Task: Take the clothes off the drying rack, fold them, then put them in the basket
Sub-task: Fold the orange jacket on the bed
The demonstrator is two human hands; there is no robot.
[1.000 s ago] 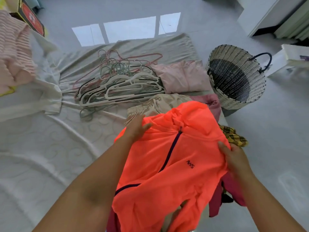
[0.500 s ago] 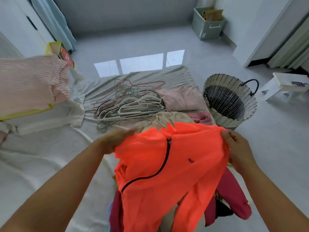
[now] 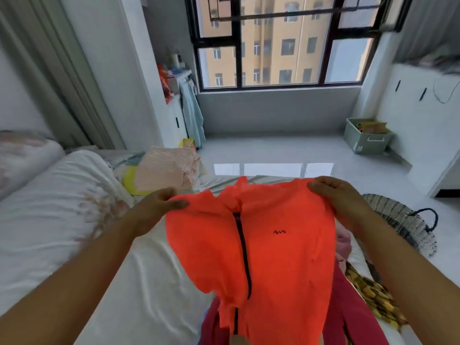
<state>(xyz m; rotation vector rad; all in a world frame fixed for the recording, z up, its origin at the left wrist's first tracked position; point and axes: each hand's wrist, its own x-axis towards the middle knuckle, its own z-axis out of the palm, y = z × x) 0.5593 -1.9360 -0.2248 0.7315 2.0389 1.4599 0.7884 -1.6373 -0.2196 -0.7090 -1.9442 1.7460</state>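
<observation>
Two hands hold the orange jacket (image 3: 268,247) up by its shoulders. Your left hand (image 3: 159,207) pinches the left shoulder, with the thumb on the front and the fingers curled behind. Your right hand (image 3: 333,195) has its fingers curled over the top edge of the right shoulder. A second ago the jacket lay bunched low over the pile of clothes, and your left hand rested on it rather than gripping. Now it hangs spread in the air near you, above the bed (image 3: 149,282), with the zip facing you. Its lower edge drops out of view over a red garment (image 3: 353,310). Your view has also risen from the bed to the window (image 3: 281,41). The jacket looks shaken out and ready, but no fold has been made yet. It probably needs laying flat on the sheet to your left first. The basket (image 3: 403,220) stands on the floor to the right, partly behind your right forearm. You cannot see inside it from here.
</observation>
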